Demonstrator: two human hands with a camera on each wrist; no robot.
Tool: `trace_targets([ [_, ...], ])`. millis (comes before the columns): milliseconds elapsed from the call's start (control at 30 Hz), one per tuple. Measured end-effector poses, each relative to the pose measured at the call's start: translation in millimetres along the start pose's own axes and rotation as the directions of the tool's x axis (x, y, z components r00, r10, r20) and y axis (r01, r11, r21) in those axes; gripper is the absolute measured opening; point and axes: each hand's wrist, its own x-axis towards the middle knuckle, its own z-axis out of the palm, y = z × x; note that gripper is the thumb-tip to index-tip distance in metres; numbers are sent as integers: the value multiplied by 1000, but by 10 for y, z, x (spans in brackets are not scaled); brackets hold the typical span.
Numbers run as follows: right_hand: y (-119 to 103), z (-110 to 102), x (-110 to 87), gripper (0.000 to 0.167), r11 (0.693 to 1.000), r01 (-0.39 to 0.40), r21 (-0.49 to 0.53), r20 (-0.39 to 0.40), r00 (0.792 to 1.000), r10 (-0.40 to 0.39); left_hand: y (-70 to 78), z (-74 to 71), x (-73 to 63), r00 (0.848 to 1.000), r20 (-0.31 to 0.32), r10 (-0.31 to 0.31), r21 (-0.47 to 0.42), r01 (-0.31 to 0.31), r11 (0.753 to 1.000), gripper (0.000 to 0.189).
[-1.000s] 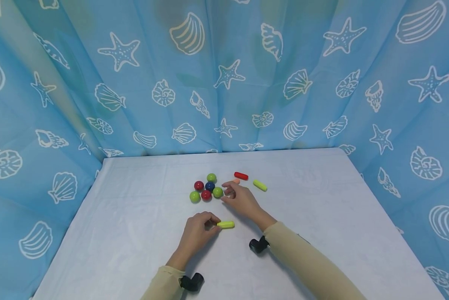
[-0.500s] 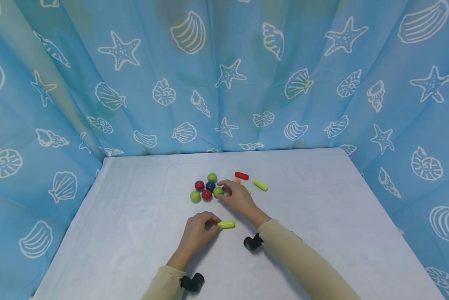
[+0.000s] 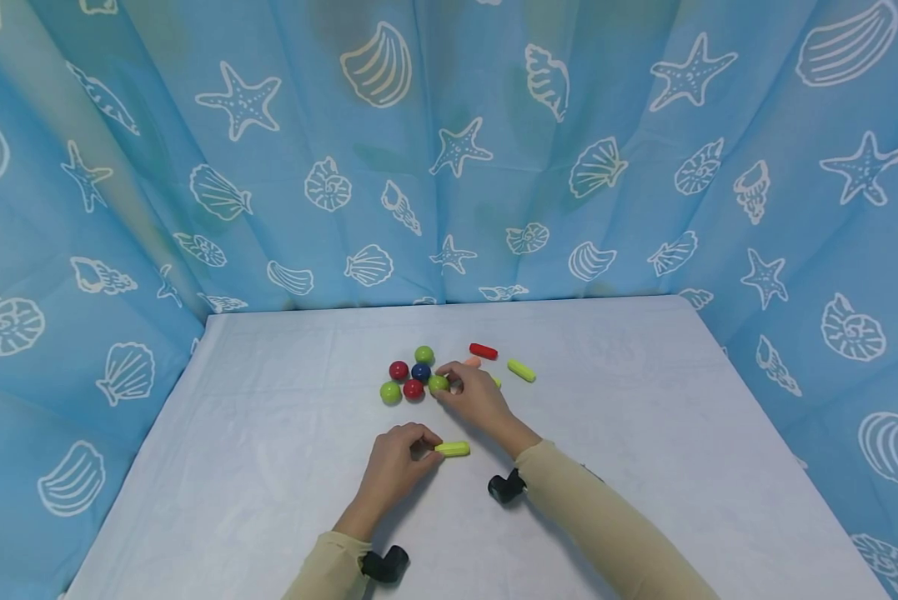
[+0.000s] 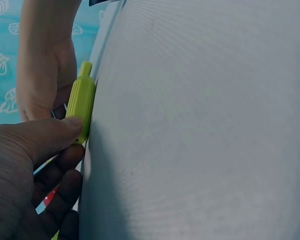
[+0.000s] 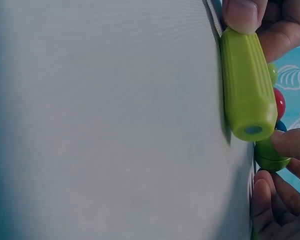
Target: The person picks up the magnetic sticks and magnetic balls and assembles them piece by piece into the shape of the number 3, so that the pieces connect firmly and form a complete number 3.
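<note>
My left hand (image 3: pixel 428 448) rests on the white table and pinches one end of a yellow-green peg (image 3: pixel 454 449) lying flat; in the left wrist view the thumb (image 4: pixel 55 137) presses on that peg (image 4: pixel 81 102). My right hand (image 3: pixel 450 386) is further back at a cluster of balls, fingertips curled round a green ball (image 3: pixel 438 383). In the right wrist view the fingers (image 5: pixel 290 144) close on the green ball (image 5: pixel 269 156), and a second green peg (image 5: pixel 245 85) lies under the hand with a fingertip on its far end.
The cluster holds a blue ball (image 3: pixel 421 372), red balls (image 3: pixel 398 370) and green balls (image 3: pixel 390 392). A red peg (image 3: pixel 483 351), a green peg (image 3: pixel 521 370) and a partly hidden orange peg (image 3: pixel 473 362) lie behind the right hand. Blue patterned curtains (image 3: pixel 449 167) close in the table.
My right hand has shifted a little left and its fingers have closed onto the green ball. The left hand and its peg have stayed put.
</note>
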Motion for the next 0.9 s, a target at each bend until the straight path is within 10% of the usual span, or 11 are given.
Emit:
trace_targets([
  [900, 104, -142, -143, 32, 1000, -9, -10, 31, 999, 9, 18, -4, 21, 998, 35, -50, 17, 49, 999, 14],
])
